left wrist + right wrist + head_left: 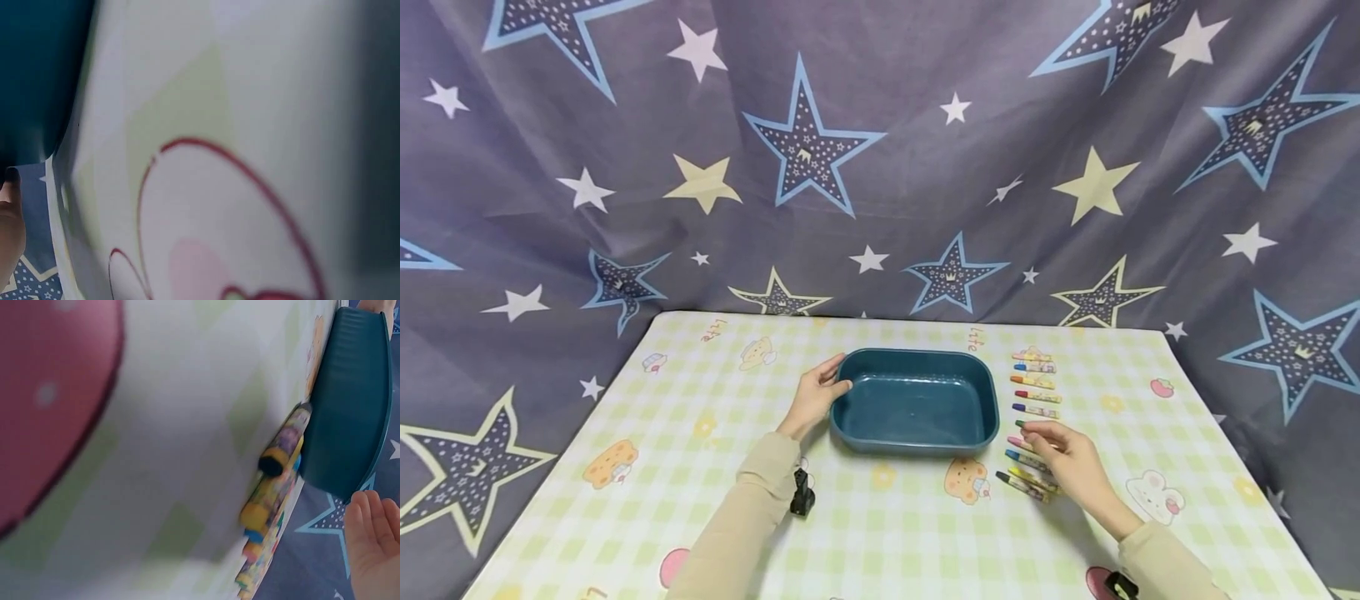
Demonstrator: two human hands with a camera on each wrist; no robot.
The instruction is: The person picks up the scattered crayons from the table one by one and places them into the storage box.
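Note:
My left hand (811, 400) holds the left end of a dark teal rectangular basin (913, 450), thumb over the rim and fingers along the outside. Only a fingertip of it shows at the edge of the left wrist view. My right hand (1067, 458) is over a column of crayons to the right of the basin. Just past its fingertips pokes the tip of a green crayon (1020, 424), the rest of it hidden. In the right wrist view the fingers (369, 519) look straight, above the crayons, with nothing seen between them.
Several other wrapped crayons lie side by side, among them a red crayon (1037, 397) farther back and a black crayon (1022, 486) nearest me. A checked cloth with cartoon prints covers the table (880, 533). Behind hangs a star-patterned curtain (880, 233).

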